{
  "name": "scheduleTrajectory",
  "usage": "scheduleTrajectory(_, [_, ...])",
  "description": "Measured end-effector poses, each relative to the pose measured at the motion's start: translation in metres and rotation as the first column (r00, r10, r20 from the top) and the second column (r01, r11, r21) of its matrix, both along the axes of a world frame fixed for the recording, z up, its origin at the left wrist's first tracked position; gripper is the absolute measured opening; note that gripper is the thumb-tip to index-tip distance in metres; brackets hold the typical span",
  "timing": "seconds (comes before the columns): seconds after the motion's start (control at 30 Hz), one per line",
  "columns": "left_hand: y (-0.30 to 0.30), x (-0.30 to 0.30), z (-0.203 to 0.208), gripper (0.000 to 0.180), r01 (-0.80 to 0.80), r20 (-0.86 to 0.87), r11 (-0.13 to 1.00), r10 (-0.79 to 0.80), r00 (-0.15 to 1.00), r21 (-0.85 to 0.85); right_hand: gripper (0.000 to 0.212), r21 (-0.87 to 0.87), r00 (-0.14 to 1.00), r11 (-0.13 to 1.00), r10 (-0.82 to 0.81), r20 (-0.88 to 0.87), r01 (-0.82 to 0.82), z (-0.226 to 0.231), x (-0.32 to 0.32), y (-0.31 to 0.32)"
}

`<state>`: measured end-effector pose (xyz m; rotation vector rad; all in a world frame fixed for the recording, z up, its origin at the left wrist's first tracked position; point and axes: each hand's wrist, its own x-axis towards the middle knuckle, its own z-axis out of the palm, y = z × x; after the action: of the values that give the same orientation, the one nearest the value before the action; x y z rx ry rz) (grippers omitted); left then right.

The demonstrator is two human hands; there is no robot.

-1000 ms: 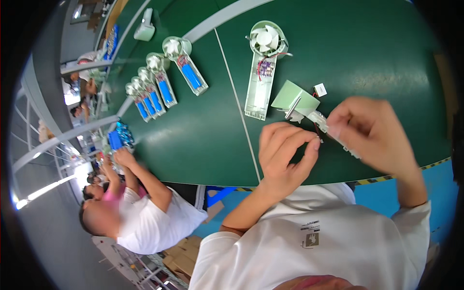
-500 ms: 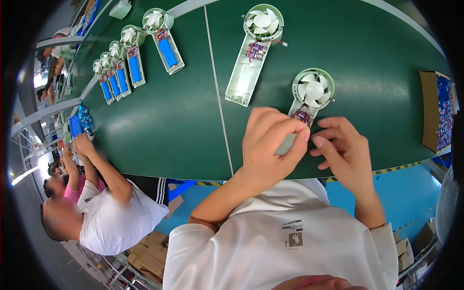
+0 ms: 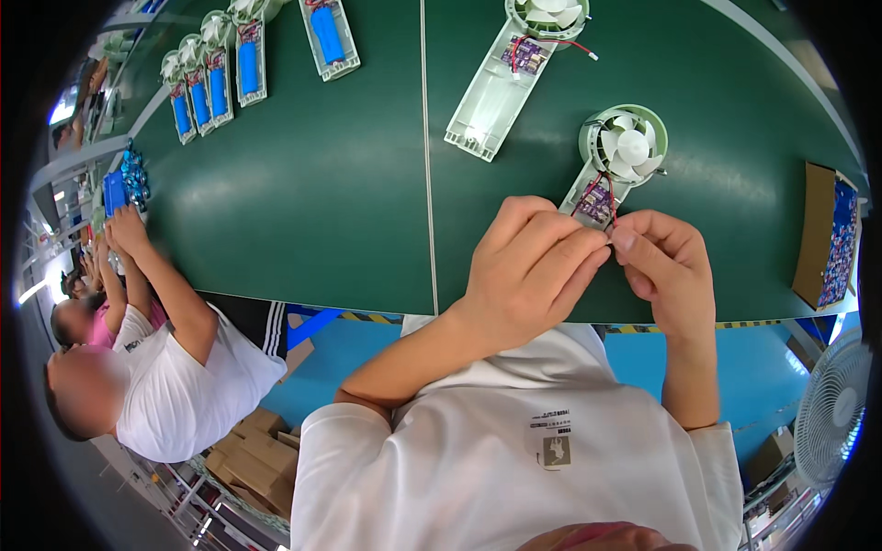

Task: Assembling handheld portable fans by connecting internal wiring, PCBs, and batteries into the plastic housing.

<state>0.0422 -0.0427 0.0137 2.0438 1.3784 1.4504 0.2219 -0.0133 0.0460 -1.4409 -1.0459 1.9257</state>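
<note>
A pale green handheld fan (image 3: 632, 147) with white blades lies before me, its handle shell exposing a purple circuit board (image 3: 594, 202). Red and black wires run from the board toward my fingertips. My left hand (image 3: 537, 266) covers the lower handle; its thumb and fingers are pinched, and what they hold is too small to make out. Close against it, my right hand (image 3: 669, 271) pinches the end of the wires between thumb and forefinger. Farther off lies a second fan housing (image 3: 487, 96) with a board, loose plugged wires and a bare handle shell.
Several fan units with blue batteries (image 3: 327, 35) stand in a row at the far left of the green table (image 3: 312, 202). A cardboard box (image 3: 814, 234) of small blue-and-red parts sits at the right edge. At left, a co-worker (image 3: 175, 367) handles blue parts. A floor fan (image 3: 831, 409) stands lower right.
My right hand has closed in from spread fingers to a pinch at the wires, beside my left fingertips. The view has shifted, so the table's far items sit higher.
</note>
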Motion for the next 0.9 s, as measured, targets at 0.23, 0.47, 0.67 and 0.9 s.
scheduleTrajectory(0.23, [0.000,0.001,-0.004,0.027,-0.035,0.030,0.998,0.033,0.999,0.047,0.015,-0.063,0.996,0.996,-0.067,-0.063,0.063,-0.004,0.001,-0.003])
scheduleTrajectory(0.47, [-0.002,-0.009,-0.002,0.034,-0.050,-0.008,0.997,0.051,0.999,0.058,0.017,-0.041,0.994,0.994,-0.105,-0.033,0.103,-0.005,0.006,-0.003])
scheduleTrajectory(0.67, [-0.013,-0.013,0.011,0.058,-0.015,0.139,0.904,0.082,0.987,-0.427,0.018,0.191,0.980,0.974,-0.149,0.129,0.123,0.000,0.001,0.001])
scheduleTrajectory(0.9, [-0.006,-0.006,0.002,0.023,0.056,0.135,0.844,0.020,0.991,-0.534,0.019,0.341,0.950,0.928,-0.230,0.209,0.150,-0.007,-0.003,0.002])
